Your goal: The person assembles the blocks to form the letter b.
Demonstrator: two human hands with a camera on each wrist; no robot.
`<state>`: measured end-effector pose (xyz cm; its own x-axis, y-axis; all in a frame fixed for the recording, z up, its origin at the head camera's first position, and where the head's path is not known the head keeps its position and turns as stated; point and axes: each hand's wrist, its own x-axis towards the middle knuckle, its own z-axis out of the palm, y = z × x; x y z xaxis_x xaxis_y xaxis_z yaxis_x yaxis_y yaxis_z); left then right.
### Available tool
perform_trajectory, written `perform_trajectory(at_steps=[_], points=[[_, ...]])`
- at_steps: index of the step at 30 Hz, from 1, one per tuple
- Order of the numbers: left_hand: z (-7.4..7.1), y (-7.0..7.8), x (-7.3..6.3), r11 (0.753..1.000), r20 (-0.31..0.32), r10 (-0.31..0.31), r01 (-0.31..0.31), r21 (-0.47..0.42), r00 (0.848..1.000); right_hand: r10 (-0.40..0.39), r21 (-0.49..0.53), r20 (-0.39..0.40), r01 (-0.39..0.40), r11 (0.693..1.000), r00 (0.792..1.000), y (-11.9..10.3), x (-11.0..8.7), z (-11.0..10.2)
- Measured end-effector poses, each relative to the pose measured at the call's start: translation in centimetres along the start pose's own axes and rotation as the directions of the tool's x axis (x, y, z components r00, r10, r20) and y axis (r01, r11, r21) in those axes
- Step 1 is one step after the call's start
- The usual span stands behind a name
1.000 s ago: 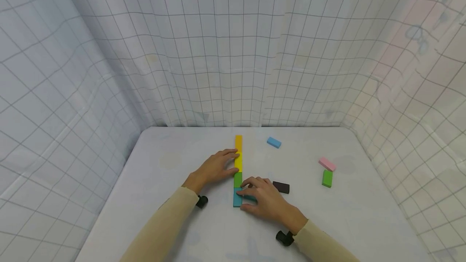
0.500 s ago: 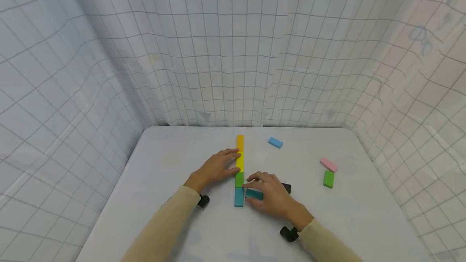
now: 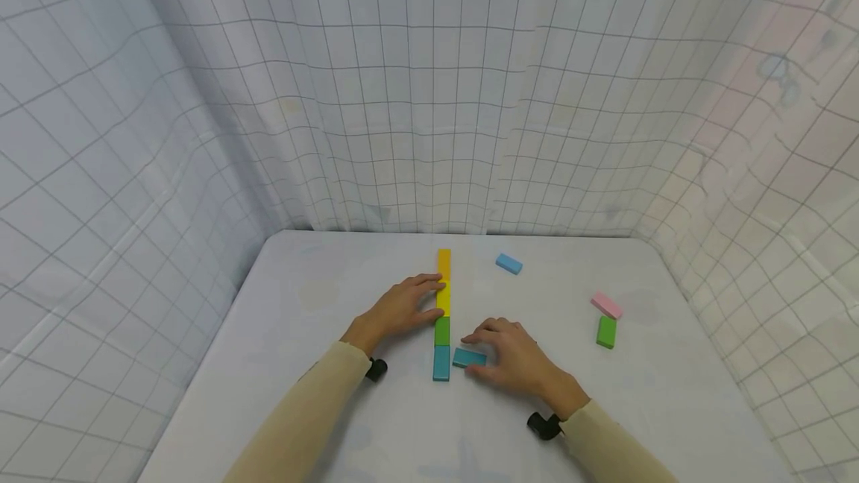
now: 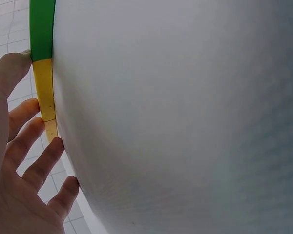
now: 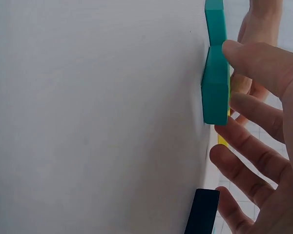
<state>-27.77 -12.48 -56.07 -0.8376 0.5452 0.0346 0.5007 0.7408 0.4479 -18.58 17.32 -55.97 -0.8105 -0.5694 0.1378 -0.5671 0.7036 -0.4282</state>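
A straight row of blocks runs away from me in the head view: a teal block (image 3: 441, 363) nearest, then a green block (image 3: 442, 331), then yellow blocks (image 3: 444, 299). My left hand (image 3: 400, 306) lies at the row's left side, thumb and fingertips touching it around the yellow part. A second teal block (image 3: 469, 358) lies crosswise just right of the row. My right hand (image 3: 513, 355) hovers at this block's right end, fingers loosely bent and spread, with thumb and index on either side of it. A dark block (image 5: 202, 212) sits below the right fingers, mostly hidden in the head view.
Farther back on the white table (image 3: 376, 423) lies a light blue block (image 3: 508, 264). To the right are a pink block (image 3: 607, 305) and a green block (image 3: 607, 332), close together. Grid-patterned white curtains (image 3: 429, 95) enclose the table's back and sides.
My right hand has drawn back to the right from the row, uncovering the crosswise teal block and covering the dark block. My left hand has stayed at the row.
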Motion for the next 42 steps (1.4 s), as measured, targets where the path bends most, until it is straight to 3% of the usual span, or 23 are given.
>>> perform_trajectory(at_steps=[14,42], points=[[-0.33,0.29,0.38,1.0,0.006,-0.008,0.008,-0.01,1.0,-0.023,-0.066,0.011,0.024,0.998,1.0,0.11,0.19,0.06],[0.05,0.04,0.26,1.0,0.007,-0.016,0.016,0.007,1.0,-0.015,-0.051,0.036,0.017,0.999,0.999,0.2,0.32,0.13]])
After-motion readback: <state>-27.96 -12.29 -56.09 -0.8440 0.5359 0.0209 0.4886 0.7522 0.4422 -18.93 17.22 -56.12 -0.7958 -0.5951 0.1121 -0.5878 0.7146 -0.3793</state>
